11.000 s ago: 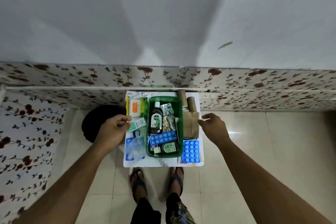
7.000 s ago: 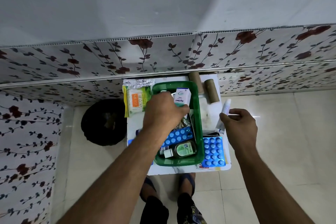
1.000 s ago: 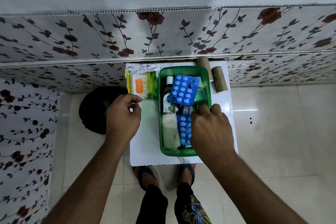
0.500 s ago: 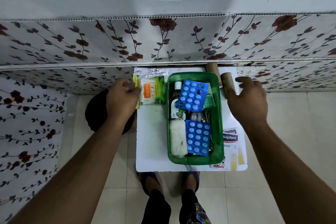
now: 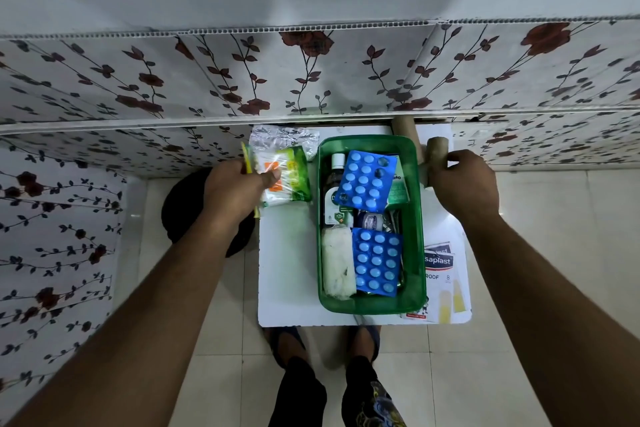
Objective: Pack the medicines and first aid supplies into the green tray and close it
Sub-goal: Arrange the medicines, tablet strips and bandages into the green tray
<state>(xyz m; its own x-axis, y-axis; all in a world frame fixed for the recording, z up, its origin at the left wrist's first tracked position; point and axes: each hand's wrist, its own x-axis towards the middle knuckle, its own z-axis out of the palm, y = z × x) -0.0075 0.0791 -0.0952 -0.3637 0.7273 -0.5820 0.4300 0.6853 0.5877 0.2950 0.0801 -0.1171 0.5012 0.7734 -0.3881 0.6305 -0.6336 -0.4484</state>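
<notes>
Green tray (image 5: pixel 412 218) unmoved; right hand (image 5: pixel 462 184) now grips roll (image 5: pixel 435 152).

Tabletop (image 5: pixel 287 267), left strip: bare from the near edge up to the cotton bud packet (image 5: pixel 289 178), which the left hand (image 5: pixel 232 196) covers.
Far left corner: blocked by a foil pack (image 5: pixel 282 139) against the wall panel (image 5: pixel 311 80).
Middle: green tray (image 5: pixel 417 218), filled to the rim, no open gap inside.
Right edge, far: right hand (image 5: pixel 464 185) on a cardboard roll (image 5: pixel 436 152); a second roll (image 5: pixel 403 123) sits behind.
Right near corner: flat plaster box (image 5: pixel 445 279).
</notes>
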